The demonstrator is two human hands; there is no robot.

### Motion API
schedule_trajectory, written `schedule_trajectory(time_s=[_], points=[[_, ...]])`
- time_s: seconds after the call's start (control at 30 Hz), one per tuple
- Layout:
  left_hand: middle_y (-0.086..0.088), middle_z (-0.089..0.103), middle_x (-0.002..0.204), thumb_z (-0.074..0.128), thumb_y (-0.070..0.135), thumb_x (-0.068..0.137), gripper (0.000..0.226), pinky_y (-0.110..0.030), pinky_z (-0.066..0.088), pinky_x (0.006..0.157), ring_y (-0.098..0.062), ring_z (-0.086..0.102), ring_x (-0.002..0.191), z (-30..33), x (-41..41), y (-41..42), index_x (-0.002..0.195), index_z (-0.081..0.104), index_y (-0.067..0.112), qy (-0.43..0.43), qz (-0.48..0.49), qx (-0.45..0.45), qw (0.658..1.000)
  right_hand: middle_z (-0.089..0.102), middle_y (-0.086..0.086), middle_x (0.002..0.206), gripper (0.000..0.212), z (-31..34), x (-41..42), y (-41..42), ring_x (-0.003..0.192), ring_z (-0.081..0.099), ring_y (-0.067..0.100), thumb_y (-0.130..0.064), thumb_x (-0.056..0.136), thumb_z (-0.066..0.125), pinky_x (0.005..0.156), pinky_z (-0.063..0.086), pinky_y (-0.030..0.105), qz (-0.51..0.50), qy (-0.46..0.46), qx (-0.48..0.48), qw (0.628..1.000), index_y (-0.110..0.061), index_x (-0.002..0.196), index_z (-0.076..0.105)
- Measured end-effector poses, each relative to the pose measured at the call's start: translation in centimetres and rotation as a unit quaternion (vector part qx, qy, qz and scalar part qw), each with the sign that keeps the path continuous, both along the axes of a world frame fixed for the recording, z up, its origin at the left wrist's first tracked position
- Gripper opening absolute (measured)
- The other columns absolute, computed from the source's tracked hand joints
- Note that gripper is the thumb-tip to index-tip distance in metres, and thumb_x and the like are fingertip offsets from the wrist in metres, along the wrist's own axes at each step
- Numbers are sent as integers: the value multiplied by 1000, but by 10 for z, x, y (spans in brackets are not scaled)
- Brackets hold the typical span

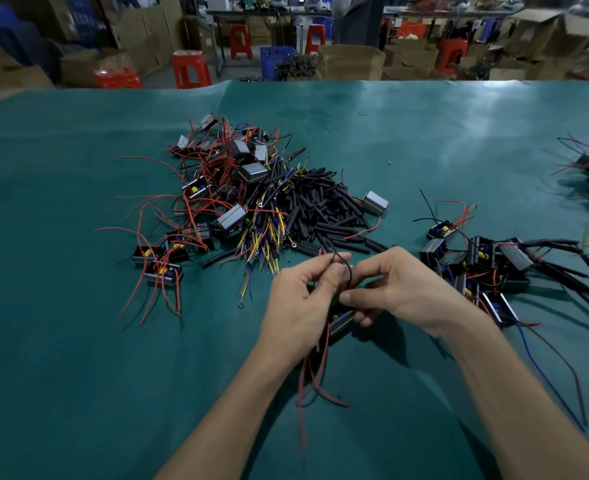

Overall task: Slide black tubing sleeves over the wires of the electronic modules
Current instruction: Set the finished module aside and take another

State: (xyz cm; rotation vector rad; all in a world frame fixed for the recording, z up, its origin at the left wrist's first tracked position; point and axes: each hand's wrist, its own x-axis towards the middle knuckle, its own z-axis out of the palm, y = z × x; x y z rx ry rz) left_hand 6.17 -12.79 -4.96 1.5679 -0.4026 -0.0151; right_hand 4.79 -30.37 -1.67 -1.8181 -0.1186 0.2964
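- Both hands meet just above the green table cover (78, 341), near its front edge, working one module (342, 322) between them
- Left hand (301, 299): thumb and forefinger pressed together, pinching a thin black wire (345, 268) that arcs up in a loop over the thumb; the other fingers are curled under, and whether they hold anything cannot be told
- Red wires (315, 379) trail from under that hand toward the table's near edge
- Right hand (395, 289): thumb tip pressed by the left thumb, fingers curled round the small grey-and-black module below the wire loop; whether the thumb pinches the wire too is not clear
- Far left of the hands lies a heap of modules with loose red wires (196, 199)
- Next to it, touching and partly mixed in, a pile of short black sleeves (324, 209) with thin yellow and blue wires (269, 237) spread over its near-left side
- Right of the hands sits another cluster of modules (487, 268), several with long black sleeved leads running off to the right
- Red stools (191, 69) and cardboard boxes (352, 62) stand beyond the table
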Motion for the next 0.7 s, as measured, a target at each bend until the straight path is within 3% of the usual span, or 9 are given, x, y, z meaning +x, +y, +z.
schedule_trajectory(time_s=[0.2,0.3,0.4,0.47,0.53,0.6,0.7], points=[[2,78,99,58,7,101,19,-19,55,80,-4,70,89,-2,-3,-5,109,75,10,-3,6,-11,1000,69,11,62,12,-6,3,10,54,67,16,-5,85,79,55,56,24,-67,-26,-12,997,0,75,78],[5,78,96,58,5,100,20,-20,57,72,-3,71,83,0,-4,-4,108,75,12,19,-13,-31,999,72,16,67,15,-8,5,13,62,70,21,-4,88,76,65,59,30,-79,-29,-22,996,4,75,76],[4,78,101,61,7,99,20,-20,56,80,-4,71,92,0,-1,-2,108,76,14,5,-17,-18,1000,74,18,78,14,2,4,3,68,71,18,11,88,66,69,57,23,-23,40,55,997,6,83,77],[6,78,101,63,8,98,19,-17,52,85,-3,70,96,0,0,-1,108,78,13,-11,-15,0,1000,74,21,82,22,10,6,-5,69,71,22,17,87,61,68,59,24,-50,82,78,992,4,83,79],[5,79,99,63,10,99,18,-22,53,88,-5,70,95,0,0,0,106,78,13,-11,-20,10,1000,75,15,74,24,12,17,-10,64,71,22,11,86,65,61,59,26,-152,20,-37,987,-6,78,80],[2,79,95,62,9,99,17,-28,56,88,-9,71,92,1,-1,-1,103,78,15,-3,-33,10,999,75,-2,70,12,15,36,-9,63,70,13,-7,84,75,63,53,22,-220,-98,-235,942,-17,78,78],[6,78,88,61,7,99,21,-19,54,82,-6,72,88,3,-2,0,108,75,21,11,-44,0,999,74,-5,84,12,16,58,2,85,69,17,-23,80,80,79,55,27,-165,-132,-387,898,-27,77,70]])
